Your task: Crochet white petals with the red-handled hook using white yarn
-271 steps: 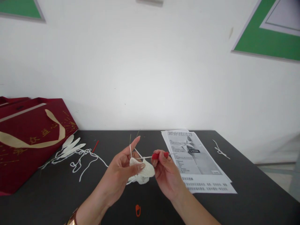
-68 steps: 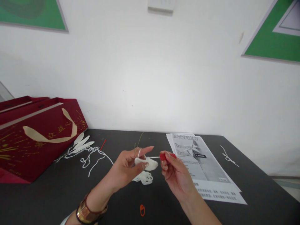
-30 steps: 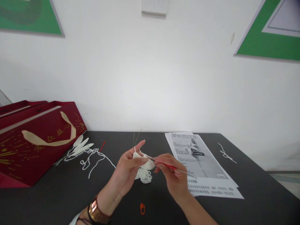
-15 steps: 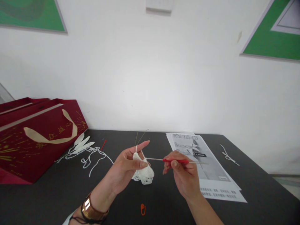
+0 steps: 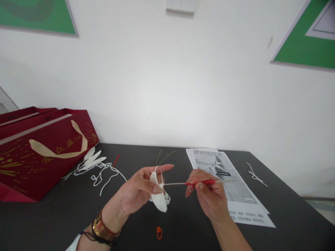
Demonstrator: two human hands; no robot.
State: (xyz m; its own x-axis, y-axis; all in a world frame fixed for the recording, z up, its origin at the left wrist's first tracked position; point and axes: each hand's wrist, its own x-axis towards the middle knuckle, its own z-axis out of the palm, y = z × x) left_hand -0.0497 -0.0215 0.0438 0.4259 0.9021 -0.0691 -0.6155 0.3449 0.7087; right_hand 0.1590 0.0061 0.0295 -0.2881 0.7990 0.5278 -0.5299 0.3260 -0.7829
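Between the thumb and fingers of my left hand [image 5: 140,188] is a white crochet piece [image 5: 159,201], leaf-shaped and tilted downward. White yarn loops over the raised index finger, and two thin wire ends [image 5: 163,158] stick up behind it. More loose yarn hangs behind the piece. My right hand [image 5: 208,191] grips a crochet hook [image 5: 202,182] by its red handle. The hook's metal shaft runs left to the edge of the crochet piece, where its tip is hidden in the yarn.
An orange stitch marker [image 5: 159,232] lies near the front. Printed sheets [image 5: 251,205] rest at the right, with a tied bit of white yarn [image 5: 256,177] beyond. White crocheted leaves [image 5: 91,161] with trailing yarn and a red stick [image 5: 116,160] lie beside the dark red gift bags [image 5: 52,153].
Both hands have shifted slightly right and down. The crochet piece has turned from facing broadly to a narrower, steeper angle, and the wire ends now lean further right.
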